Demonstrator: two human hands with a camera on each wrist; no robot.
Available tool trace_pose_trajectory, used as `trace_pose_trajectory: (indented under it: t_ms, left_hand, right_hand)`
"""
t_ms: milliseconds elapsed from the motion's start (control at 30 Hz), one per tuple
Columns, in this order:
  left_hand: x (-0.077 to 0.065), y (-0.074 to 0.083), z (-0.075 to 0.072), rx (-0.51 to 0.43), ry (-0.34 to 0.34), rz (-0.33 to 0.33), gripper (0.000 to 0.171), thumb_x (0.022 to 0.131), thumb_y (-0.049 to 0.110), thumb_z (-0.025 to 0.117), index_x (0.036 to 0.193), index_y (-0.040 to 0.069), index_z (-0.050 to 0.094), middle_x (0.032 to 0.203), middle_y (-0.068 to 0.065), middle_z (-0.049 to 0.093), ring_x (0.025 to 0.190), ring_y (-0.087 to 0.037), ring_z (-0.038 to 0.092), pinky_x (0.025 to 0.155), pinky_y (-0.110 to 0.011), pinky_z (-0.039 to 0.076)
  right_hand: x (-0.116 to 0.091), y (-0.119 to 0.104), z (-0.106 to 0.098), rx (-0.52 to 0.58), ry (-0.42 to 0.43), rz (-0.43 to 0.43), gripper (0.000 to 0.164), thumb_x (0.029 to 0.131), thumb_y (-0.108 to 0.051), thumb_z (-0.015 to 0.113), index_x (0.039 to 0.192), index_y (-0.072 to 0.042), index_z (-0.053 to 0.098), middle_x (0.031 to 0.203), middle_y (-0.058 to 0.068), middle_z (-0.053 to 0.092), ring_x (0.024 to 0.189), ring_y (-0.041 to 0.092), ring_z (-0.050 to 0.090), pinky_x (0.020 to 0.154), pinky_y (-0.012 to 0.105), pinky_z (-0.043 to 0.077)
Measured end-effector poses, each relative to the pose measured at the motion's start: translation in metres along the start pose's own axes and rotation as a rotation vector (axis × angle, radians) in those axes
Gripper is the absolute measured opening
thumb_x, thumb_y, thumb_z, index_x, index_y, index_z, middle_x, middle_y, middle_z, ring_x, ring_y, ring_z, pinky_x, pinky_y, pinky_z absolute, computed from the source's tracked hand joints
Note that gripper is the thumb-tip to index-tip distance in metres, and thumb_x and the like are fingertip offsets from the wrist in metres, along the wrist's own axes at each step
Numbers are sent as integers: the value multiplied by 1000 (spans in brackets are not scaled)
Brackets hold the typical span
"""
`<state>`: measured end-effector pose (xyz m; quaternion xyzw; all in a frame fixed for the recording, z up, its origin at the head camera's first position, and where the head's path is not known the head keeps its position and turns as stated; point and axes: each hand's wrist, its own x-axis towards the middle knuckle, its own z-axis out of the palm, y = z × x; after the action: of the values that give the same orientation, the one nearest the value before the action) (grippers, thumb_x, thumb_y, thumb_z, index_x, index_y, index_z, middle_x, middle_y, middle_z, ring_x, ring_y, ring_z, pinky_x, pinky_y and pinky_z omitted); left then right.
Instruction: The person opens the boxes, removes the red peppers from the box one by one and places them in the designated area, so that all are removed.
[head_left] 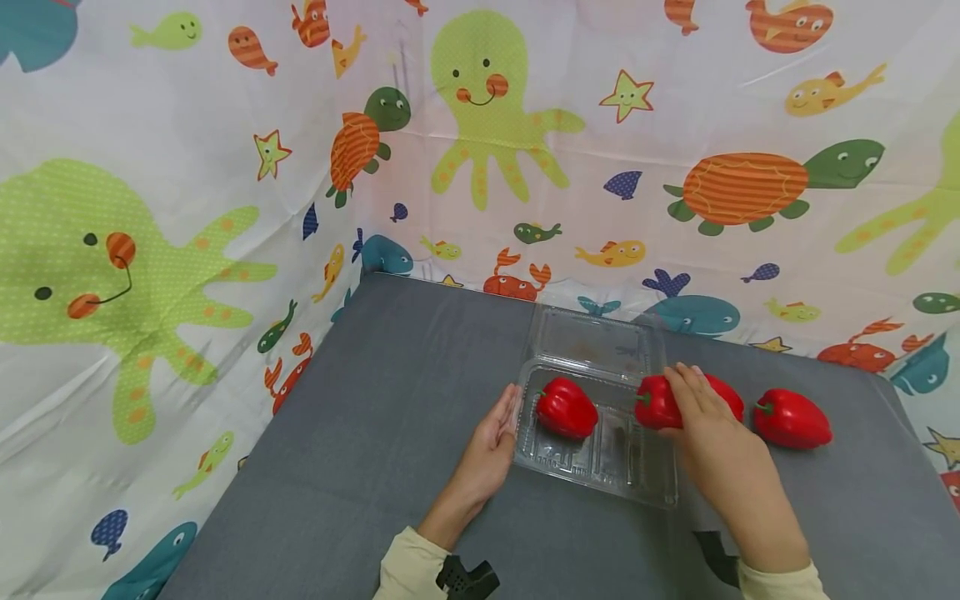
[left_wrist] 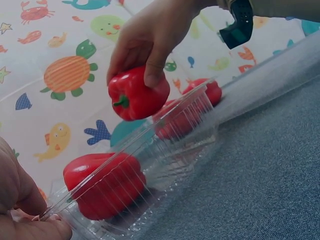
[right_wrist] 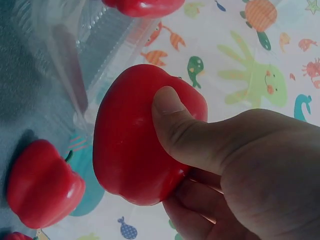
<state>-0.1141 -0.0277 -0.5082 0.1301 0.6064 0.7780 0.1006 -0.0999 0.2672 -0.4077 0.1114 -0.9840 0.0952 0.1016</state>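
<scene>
A clear plastic clamshell container (head_left: 637, 492) lies with its lid (head_left: 592, 337) folded back. My left hand (head_left: 487, 450) pinches the container's left rim between thumb and fingers, as the left wrist view shows. One red bell pepper (head_left: 567, 408) sits inside, toward the left. My right hand (head_left: 723, 458) grips a second bell pepper (right_wrist: 140, 145) with the thumb across its side. In the left wrist view this held pepper (left_wrist: 137, 95) hangs above the container's rim, its green stem toward the left hand.
Two more red bell peppers stand on the grey table (head_left: 360, 442) right of the container: one (head_left: 726, 396) partly hidden behind my right hand, the other (head_left: 792, 418) farther right. A cloth (head_left: 585, 183) printed with sea animals hangs behind and along the left side.
</scene>
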Motion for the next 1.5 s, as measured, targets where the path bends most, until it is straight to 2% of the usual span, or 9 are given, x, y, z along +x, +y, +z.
trace_pose_trajectory:
  t_ms: [233, 433, 600, 900, 1133, 1500]
  left_hand:
    - [0, 1, 1, 1, 0, -4, 63, 108, -10, 29, 167, -4, 7, 176, -14, 14, 162, -23, 12, 129, -34, 13]
    - [0, 1, 1, 11, 4, -5, 63, 108, -10, 30, 167, -4, 7, 176, -14, 15, 162, -24, 12, 129, -34, 13]
    - [0, 1, 1, 7, 6, -4, 64, 108, -11, 29, 167, -4, 8, 176, -14, 15, 162, -23, 12, 128, -33, 13]
    - [0, 0, 0, 19, -6, 3, 64, 107, -11, 28, 167, -4, 7, 176, -16, 14, 162, -25, 11, 129, -34, 13]
    - [-1, -1, -1, 26, -1, -7, 65, 107, -11, 28, 167, -3, 7, 176, -15, 14, 162, -23, 12, 128, -33, 14]
    - [-1, 1, -1, 29, 2, -7, 64, 107, -11, 29, 167, -4, 7, 176, -15, 15, 162, -24, 12, 129, -35, 14]
  right_hand:
    - [-6, 8, -5, 19, 7, -2, 98, 75, -8, 95, 157, 1, 43, 156, 32, 47, 141, 55, 46, 88, 72, 52]
    - [-10, 14, -6, 26, -11, 22, 101, 73, -10, 96, 158, 1, 42, 157, 33, 45, 142, 55, 44, 89, 74, 50]
    - [-14, 21, -6, 33, 9, 10, 102, 73, -9, 96, 158, 1, 42, 155, 33, 47, 140, 56, 46, 91, 74, 50]
    - [-22, 34, -6, 45, 14, 16, 97, 77, -9, 93, 159, 1, 40, 156, 32, 46, 143, 54, 43, 89, 76, 49]
    - [-25, 40, -7, 38, -23, 42, 104, 74, -8, 95, 160, 2, 37, 156, 35, 44, 144, 57, 40, 88, 77, 48]
    - [-30, 46, -6, 42, -71, 81, 107, 76, -9, 94, 163, -1, 33, 156, 36, 42, 144, 57, 38, 84, 78, 49]
